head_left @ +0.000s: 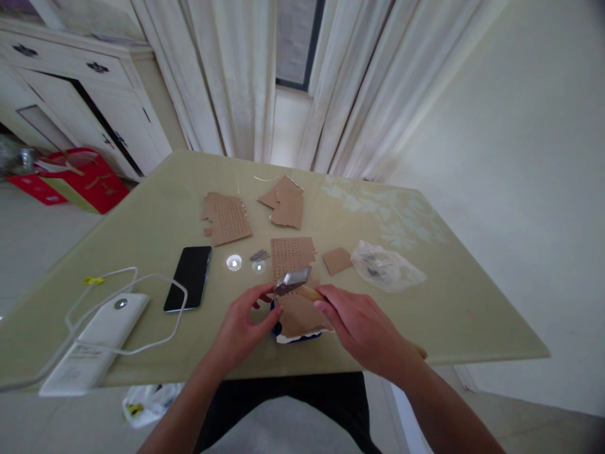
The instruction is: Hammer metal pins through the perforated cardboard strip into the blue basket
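My right hand [362, 318] is closed around the wooden handle of a hammer [293, 280]. The metal head hangs just above the fingertips of my left hand [248, 315]. That hand's thumb and fingers are bent together at the left edge of a brown cardboard piece [302, 315]; what they pinch is hidden by the hammer head and too small to make out. Something blue [278, 328] shows under this cardboard, which has a torn white front edge. Just beyond the hammer lies a cardboard piece with rows of holes [292, 252]. A small bunch of nails [259, 255] rests to its left.
Farther back lie another punched cardboard piece [227, 217] and a torn one [288, 205]. To the right are a small cardboard square [337, 260] and a clear plastic bag [387, 268]. A phone [189, 277], a white power bank [99, 343] and a looped cable [155, 345] occupy the left side.
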`<state>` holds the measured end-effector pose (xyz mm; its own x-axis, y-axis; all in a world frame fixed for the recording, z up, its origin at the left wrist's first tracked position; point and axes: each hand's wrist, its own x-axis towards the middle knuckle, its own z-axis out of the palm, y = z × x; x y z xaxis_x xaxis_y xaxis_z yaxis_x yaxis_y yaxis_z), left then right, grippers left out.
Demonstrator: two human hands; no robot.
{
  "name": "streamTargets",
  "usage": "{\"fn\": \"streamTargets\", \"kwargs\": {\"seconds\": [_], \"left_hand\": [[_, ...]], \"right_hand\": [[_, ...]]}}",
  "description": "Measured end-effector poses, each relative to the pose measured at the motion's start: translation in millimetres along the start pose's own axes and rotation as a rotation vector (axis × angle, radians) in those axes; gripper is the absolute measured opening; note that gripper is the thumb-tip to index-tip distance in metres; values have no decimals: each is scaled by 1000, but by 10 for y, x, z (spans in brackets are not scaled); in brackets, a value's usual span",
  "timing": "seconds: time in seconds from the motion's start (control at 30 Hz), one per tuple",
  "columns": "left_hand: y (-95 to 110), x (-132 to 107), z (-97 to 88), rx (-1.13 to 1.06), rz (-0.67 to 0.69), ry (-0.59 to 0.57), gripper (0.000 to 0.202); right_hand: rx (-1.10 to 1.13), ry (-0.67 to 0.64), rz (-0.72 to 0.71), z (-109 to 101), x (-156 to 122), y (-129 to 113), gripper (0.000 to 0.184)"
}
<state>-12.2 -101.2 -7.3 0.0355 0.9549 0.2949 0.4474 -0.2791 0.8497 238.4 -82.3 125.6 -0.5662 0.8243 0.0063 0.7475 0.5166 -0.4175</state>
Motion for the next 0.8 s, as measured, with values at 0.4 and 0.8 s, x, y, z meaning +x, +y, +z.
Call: {"fn": "streamTargets", "kwargs": {"seconds": [0.4, 0.8], "left_hand": [[-15, -2, 67, -104, -21, 9, 36], [-24, -18, 71, -131, -115, -15, 37]], "right_hand": [[37, -50, 47, 41, -17, 0, 35], [-29, -122, 77, 116, 74, -25, 36]]}}
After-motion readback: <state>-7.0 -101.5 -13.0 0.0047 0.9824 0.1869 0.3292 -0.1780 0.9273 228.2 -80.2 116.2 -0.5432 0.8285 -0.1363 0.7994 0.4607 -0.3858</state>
